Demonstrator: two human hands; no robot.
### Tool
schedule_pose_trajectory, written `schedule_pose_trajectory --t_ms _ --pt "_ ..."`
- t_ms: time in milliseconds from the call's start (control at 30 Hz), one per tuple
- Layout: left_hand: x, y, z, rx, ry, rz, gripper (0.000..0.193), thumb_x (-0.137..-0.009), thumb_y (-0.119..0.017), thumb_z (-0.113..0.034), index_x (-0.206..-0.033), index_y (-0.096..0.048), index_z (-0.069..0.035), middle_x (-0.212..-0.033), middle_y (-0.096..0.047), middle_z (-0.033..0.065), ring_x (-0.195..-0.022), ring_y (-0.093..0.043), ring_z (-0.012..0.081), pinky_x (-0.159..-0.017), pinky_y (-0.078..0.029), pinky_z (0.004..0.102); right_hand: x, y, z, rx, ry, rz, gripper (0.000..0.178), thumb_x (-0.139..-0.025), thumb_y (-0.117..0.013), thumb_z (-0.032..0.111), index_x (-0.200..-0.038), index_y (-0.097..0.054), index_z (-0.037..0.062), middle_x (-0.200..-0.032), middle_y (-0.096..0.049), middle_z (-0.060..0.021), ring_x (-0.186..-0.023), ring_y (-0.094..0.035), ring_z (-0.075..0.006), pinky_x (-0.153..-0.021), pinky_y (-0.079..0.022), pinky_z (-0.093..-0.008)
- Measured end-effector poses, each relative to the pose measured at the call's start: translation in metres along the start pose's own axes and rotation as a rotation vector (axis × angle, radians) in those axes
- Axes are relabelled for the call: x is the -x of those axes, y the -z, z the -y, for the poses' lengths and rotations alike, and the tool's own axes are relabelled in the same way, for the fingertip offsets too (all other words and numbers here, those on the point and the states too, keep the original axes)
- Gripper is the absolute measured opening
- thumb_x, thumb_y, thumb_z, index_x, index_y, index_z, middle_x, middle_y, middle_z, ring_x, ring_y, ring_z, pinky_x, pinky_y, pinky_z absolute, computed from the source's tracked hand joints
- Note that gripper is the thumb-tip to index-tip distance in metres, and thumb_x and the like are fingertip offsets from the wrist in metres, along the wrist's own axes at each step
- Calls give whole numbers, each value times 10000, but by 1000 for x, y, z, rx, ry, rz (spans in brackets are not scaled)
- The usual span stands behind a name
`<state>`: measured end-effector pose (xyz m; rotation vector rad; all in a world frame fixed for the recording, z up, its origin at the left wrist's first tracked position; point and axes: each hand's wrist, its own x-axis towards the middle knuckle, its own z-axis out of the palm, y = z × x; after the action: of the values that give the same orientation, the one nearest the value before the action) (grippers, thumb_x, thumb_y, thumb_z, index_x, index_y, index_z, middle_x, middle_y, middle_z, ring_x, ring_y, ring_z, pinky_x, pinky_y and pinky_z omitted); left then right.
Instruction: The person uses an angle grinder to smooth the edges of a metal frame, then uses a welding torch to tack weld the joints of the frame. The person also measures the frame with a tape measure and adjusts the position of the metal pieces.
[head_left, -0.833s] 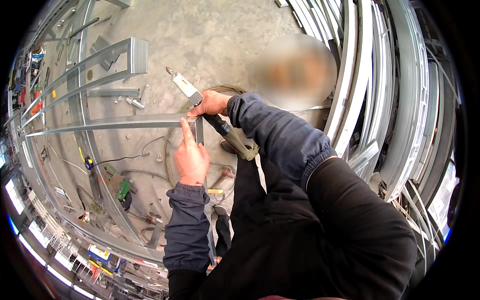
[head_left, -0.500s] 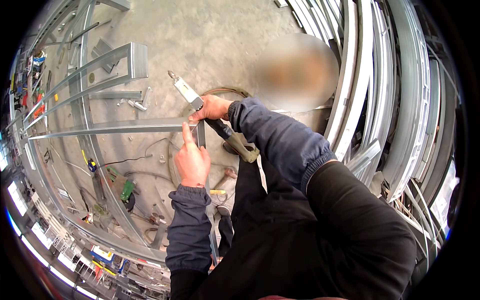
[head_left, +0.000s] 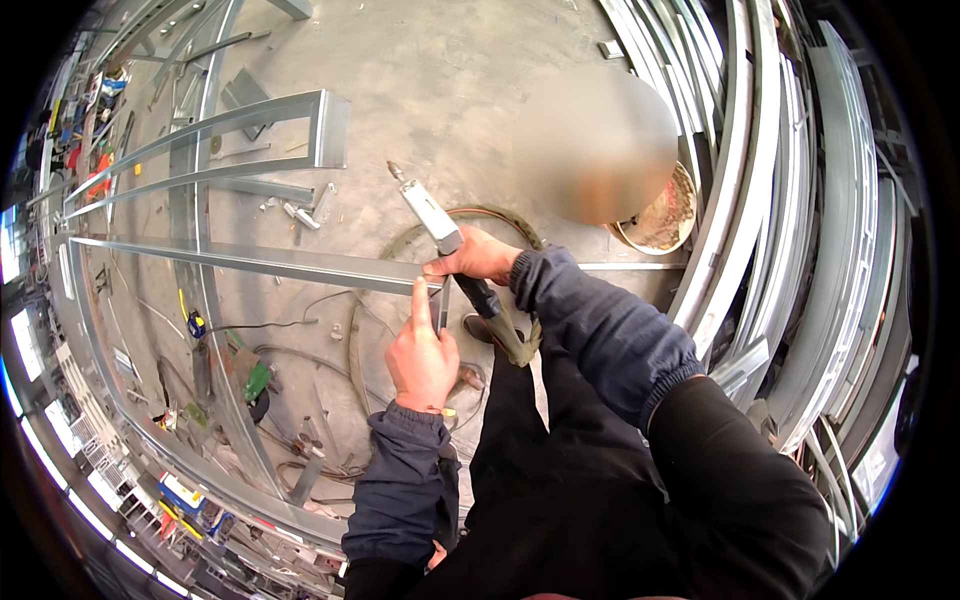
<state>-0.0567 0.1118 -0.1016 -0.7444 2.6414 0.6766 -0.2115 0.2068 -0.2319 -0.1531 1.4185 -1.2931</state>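
My right hand (head_left: 482, 257) is closed round the black handle of a handheld welding gun (head_left: 431, 215). The gun has a pale boxy body and a copper-coloured tip, which points up and to the left, away from me. A thick sleeved cable hangs from the handle. Just beneath the gun is the end corner of a galvanised metal frame (head_left: 300, 264). On that corner rests the outstretched index finger of my left hand (head_left: 422, 365). Its thumb lies beside the frame's upright, and its other fingers are curled, partly hidden.
Long metal profiles (head_left: 745, 190) are stacked along the right. Near them stands a stained bucket (head_left: 670, 215), beside a blurred patch. A rectangular frame end (head_left: 328, 130) juts in at the left. Cables, a green tool (head_left: 258, 380) and a tape measure (head_left: 196, 324) lie on the concrete floor (head_left: 440, 70).
The view has shifted, so the frame, gun and hands appear further right and a little lower. The bucket now shows at the right. Both hands keep the same places at the frame corner.
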Motion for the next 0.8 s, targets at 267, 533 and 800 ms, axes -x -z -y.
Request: schedule_pose_trajectory --t_ms 267,533,800 --pt "0 -5 12 92 -79 -50 892 -787 -708 -54 -1609 -370 -124 -1039 -740 231 -845 -721 440 -733 -568 512 -1 -2 -3 -150 -60 21 603 -842 -896 190 -1326 -593 -5 -1054 -665 -38 -969 -598 -141 -840 -514 -338" --pt "0 -6 12 113 -64 -65 907 -793 -691 -45 -1623 -330 -101 -880 -732 204 -769 -708 436 -695 -549 517 2 -4 -5 -119 -99 -98 336 -825 -868 242 -993 -715 -5 -885 -685 -45 -851 -609 -150 -758 -506 -349" --pt "20 -25 0 174 -84 -108 807 -792 -705 -69 -1543 -413 -32 -927 -736 161 -814 -715 398 -725 -559 492 67 22 -2 -18 203 -352 310 -818 -759 153 -1066 -675 -13 -870 -664 -46 -830 -625 -156 -750 -519 -329"
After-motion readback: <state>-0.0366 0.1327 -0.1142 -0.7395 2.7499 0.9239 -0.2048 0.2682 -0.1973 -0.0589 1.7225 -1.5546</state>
